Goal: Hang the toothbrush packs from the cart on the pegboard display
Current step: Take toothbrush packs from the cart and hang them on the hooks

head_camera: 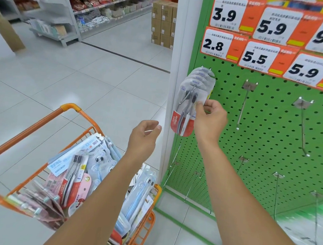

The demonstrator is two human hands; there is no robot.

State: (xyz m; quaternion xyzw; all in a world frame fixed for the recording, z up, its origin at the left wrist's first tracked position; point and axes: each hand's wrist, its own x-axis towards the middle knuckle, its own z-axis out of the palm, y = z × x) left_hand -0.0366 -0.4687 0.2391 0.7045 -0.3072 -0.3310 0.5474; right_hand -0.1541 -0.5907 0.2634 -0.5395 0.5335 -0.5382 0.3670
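Several clear toothbrush packs with red bottoms (185, 113) hang in a row on a hook at the upper left of the green pegboard (265, 133). My right hand (210, 119) pinches the right edge of the front pack. Just left of the packs, my left hand (145, 138) hovers with fingers loosely curled and nothing in it. Below it stands the orange cart (36, 129), piled with many more toothbrush packs (83, 180) in mixed packaging.
Bare metal hooks (243, 105) (303, 127) stick out of the pegboard to the right and lower down. Orange price tags (265, 33) cover its top. A white post (179, 44) borders the board. Store shelves (79, 4) and cartons (163, 22) stand across the tiled aisle.
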